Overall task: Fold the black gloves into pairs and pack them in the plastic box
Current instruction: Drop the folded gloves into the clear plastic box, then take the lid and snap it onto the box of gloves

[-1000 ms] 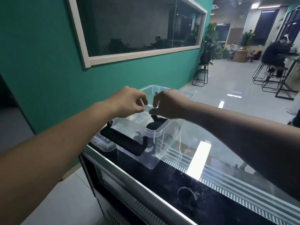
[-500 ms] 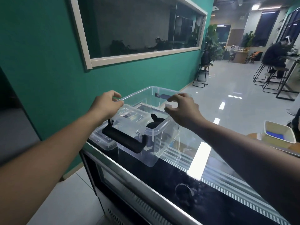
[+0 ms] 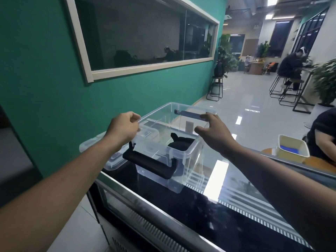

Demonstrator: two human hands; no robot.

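Note:
A clear plastic box (image 3: pixel 183 171) with black clip handles stands on the black glass counter (image 3: pixel 209 206), near its left end. A bundle of black gloves (image 3: pixel 180 143) lies inside it, toward the near right corner. My left hand (image 3: pixel 123 130) is closed on the box's left rim. My right hand (image 3: pixel 211 132) grips the right rim, thumb and fingers pinching the wall. The far handle (image 3: pixel 189 113) shows past my right fingers.
A clear lid (image 3: pixel 101 150) lies on the counter's left end, partly under the box. The green wall is close on the left. A cream tray (image 3: pixel 292 148) with something blue in it sits at the right, by another person's arm (image 3: pixel 325 140).
Both hands were together over the gloves in the middle of the box. They have moved apart, the left to the left rim and the right to the right rim.

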